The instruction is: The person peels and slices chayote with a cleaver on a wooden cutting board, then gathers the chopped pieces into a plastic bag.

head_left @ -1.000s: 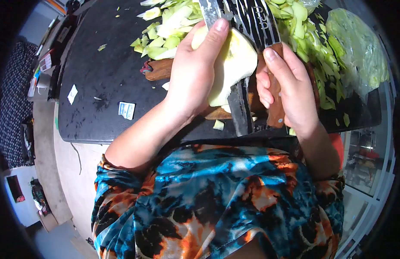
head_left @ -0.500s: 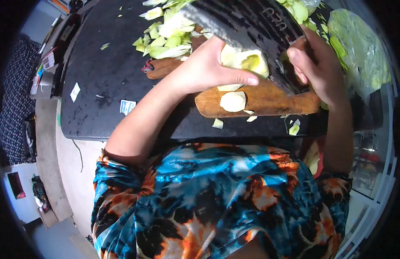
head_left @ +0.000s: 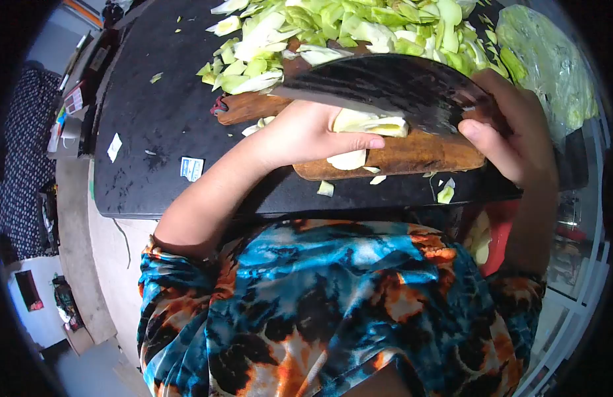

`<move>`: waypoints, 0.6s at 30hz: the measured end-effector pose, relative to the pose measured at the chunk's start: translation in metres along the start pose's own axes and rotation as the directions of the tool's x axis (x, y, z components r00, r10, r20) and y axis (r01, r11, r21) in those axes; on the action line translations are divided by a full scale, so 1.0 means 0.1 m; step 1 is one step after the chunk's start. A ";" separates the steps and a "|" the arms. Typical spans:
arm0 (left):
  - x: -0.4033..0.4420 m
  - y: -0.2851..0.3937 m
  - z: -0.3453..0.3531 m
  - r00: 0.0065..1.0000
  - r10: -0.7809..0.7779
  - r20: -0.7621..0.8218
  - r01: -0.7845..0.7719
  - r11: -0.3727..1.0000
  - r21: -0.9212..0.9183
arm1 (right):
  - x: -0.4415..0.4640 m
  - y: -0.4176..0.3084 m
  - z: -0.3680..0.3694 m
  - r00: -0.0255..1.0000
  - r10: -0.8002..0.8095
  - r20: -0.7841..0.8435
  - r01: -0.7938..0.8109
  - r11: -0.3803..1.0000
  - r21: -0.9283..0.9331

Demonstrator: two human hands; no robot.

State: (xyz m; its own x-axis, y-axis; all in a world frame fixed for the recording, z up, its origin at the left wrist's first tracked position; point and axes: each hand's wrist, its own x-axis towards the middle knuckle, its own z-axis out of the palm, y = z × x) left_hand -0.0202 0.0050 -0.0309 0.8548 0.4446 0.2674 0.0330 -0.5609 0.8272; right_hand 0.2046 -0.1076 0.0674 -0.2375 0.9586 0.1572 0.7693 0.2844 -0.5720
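Note:
My left hand (head_left: 306, 132) is closed on a pale green vegetable chunk (head_left: 376, 124), its thumb along the near side. In my right hand (head_left: 508, 135) is a broad dark cleaver (head_left: 392, 83), gripped near its handle end, which the fingers mostly hide. The blade slants just behind and above the chunk; whether it touches the chunk I cannot tell. Beneath both lies a wooden cutting board (head_left: 425, 157). A pale slice (head_left: 348, 160) rests on the board below my left thumb.
Many cut green and white pieces (head_left: 359, 25) are heaped behind the blade. A clear plastic bag of greens (head_left: 551, 73) sits at the right. Small scraps (head_left: 445, 193) lie along the table's front edge. A red container (head_left: 498, 238) shows below, near my right forearm.
The cleaver has come down and tipped flatter, uncovering the heap behind it. My right hand has shifted slightly right and down; my left has turned the chunk and moved a little left.

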 end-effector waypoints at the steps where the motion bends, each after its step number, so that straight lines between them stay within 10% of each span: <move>1: 0.00 -0.02 0.01 1.000 0.008 0.002 -0.008 1.000 0.013 | -0.01 0.01 -0.01 0.999 -0.036 0.005 0.036 0.999 -0.021; 18: 0.00 -0.03 -0.02 0.996 -0.079 0.045 0.082 0.994 -0.074 | 0.15 -0.09 0.17 0.990 -0.134 -0.045 0.132 0.990 -0.049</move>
State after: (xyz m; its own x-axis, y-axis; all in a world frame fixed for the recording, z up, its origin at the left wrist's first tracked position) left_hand -0.0210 0.0081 -0.0328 0.8719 0.4559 0.1788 0.0646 -0.4689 0.8809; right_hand 0.1842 -0.0961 0.0617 -0.3115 0.9116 0.2683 0.7597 0.4085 -0.5060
